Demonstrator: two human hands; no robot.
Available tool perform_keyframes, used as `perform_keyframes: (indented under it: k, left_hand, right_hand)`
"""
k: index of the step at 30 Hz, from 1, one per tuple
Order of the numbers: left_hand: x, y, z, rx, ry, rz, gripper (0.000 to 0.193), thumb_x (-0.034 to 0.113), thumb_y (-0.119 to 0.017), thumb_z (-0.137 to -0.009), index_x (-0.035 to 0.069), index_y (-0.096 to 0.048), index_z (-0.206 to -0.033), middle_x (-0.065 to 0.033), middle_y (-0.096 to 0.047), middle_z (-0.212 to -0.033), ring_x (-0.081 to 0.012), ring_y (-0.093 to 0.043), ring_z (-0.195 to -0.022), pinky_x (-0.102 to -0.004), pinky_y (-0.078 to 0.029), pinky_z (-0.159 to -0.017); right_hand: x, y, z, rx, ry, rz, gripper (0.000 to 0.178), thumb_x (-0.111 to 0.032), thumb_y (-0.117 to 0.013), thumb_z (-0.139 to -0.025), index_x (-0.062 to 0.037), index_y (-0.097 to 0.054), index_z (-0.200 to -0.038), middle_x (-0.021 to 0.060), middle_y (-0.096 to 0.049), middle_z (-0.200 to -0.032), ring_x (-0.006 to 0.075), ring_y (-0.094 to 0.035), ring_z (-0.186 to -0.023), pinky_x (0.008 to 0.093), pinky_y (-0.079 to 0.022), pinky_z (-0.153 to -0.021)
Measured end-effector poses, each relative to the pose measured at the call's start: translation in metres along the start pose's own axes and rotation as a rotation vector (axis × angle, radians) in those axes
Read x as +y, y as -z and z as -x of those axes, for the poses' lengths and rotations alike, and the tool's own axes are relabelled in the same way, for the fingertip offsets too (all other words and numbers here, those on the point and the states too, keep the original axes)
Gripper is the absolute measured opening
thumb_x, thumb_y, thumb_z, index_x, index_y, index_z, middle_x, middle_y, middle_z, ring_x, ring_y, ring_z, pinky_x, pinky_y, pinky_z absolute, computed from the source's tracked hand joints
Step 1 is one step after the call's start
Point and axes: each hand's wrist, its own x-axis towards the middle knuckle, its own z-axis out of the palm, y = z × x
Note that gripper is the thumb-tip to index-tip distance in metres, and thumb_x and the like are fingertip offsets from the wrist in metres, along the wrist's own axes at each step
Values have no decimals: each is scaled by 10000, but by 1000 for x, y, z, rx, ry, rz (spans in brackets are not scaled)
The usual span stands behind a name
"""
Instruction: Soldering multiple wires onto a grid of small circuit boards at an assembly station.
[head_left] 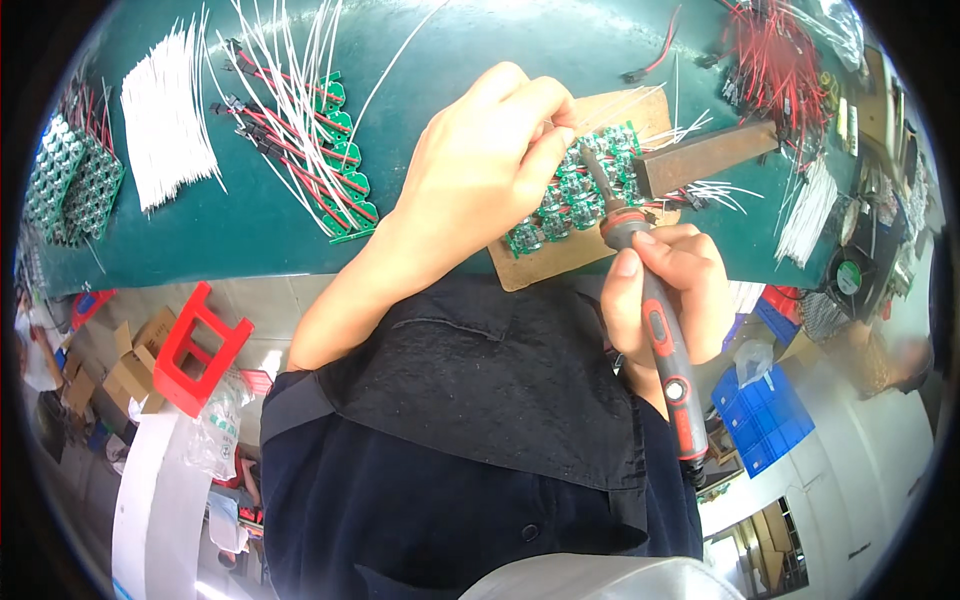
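Observation:
My right hand (pixel 692 285) is wrapped round a grey and red soldering iron (pixel 672 375), whose tip points up at a panel of small green circuit boards (pixel 577 190). Over the panel's far left part, my left hand (pixel 485 150) has thumb and fingers pinched together; whatever lies between them is too small to make out. Beneath the panel is a brown backing board (pixel 520 268). A dark rectangular metal bar (pixel 710 160) lies across the panel's right side. White wires (pixel 725 192) stick out past the bar.
On the green table (pixel 270 235), green boards with red, black and white wires (pixel 345 155) lie left of my arm. Further left are white wires (pixel 172 115) and stacked board panels (pixel 75 180). Red connector leads (pixel 780 60) are heaped far right. A red stool (pixel 200 350) stands below.

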Motion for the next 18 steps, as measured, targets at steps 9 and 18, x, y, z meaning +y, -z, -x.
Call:
perform_keyframes:
  k: [9,18]
  left_hand:
    - [-3,0,4,5,-56,-188,110,77,-688,-800,72,-635,-897,-26,-474,-722,-142,-501,-603,-276,-424,-543]
    - [-3,18,12,0,23,-1,89,19,-651,-825,43,-610,-901,-29,-441,-742,-119,-457,-627,-250,-398,-550]
  right_hand:
    - [-5,-11,-3,-10,84,95,186,-14,-727,-701,-14,-618,-851,106,-606,-676,236,-621,-575,300,-509,-526]
    - [-10,-6,-1,13,98,22,194,3,-723,-683,7,-610,-840,103,-585,-637,225,-606,-541,294,-493,-490]
